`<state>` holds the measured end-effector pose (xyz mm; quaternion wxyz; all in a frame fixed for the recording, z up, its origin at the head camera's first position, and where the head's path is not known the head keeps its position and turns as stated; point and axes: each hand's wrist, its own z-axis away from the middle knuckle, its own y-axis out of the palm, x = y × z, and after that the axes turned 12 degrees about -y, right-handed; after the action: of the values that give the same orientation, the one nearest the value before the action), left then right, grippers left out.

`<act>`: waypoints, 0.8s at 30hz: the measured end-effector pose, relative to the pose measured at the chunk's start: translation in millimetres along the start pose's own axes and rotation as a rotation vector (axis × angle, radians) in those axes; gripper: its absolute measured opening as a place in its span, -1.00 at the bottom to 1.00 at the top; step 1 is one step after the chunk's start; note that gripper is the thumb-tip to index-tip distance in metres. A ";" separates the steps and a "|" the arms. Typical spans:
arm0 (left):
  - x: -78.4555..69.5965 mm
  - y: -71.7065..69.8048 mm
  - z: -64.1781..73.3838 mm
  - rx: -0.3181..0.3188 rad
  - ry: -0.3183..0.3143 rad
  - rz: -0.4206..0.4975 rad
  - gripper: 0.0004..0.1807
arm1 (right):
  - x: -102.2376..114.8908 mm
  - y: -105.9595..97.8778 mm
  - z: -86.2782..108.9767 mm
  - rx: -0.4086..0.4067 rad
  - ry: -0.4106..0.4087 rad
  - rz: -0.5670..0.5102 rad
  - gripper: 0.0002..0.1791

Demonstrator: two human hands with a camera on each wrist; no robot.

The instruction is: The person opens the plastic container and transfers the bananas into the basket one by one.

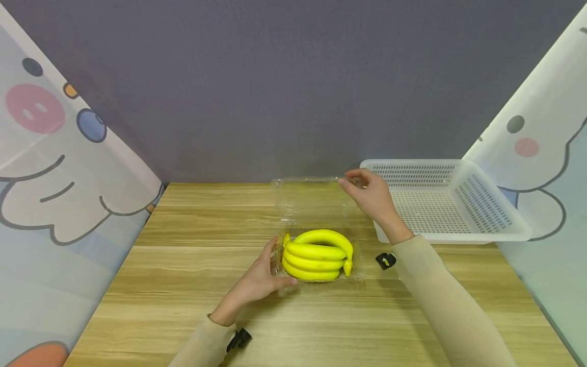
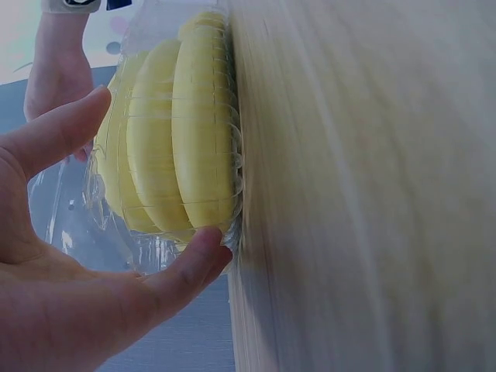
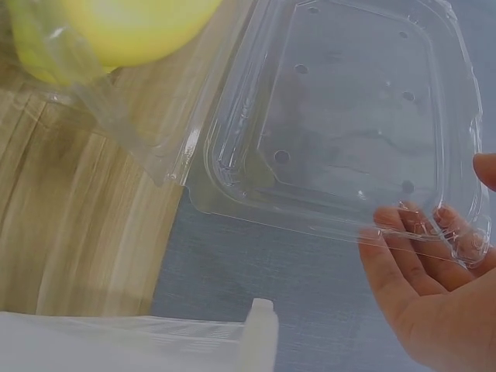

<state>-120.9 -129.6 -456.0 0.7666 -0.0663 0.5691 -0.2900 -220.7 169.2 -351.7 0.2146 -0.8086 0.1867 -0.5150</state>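
Observation:
A bunch of yellow bananas (image 1: 316, 256) lies inside a clear plastic clamshell container (image 2: 159, 246) on the wooden table. Its hinged lid (image 3: 349, 116) stands raised behind the fruit, with small round holes through it. My left hand (image 1: 258, 278) holds the container's near left corner, thumb along the front side and fingers at the left side. At the lid's far right corner, my right hand (image 1: 372, 196) pinches the rim, its fingers (image 3: 411, 271) showing through the clear plastic.
A white perforated plastic basket (image 1: 488, 237) stands at the back right, close to my right forearm. Behind the table (image 1: 192, 260) rises a grey wall (image 1: 257, 92). Cartoon-printed panels (image 1: 91, 168) flank both sides.

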 end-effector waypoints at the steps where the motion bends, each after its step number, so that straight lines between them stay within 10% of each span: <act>1: -0.3 0.0 0.2 0.001 -0.002 0.000 0.32 | -0.6 0.2 -0.6 -0.001 0.004 0.001 -0.47; 24: -1.3 0.8 0.7 -0.007 -0.008 -0.015 0.31 | -8.2 3.8 -9.9 -0.041 0.024 -0.070 -0.40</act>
<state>-120.2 -128.5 -455.1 0.7664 -0.0742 0.5665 -0.2935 -233.3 168.8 -356.2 0.1777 -0.8126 0.1714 -0.5279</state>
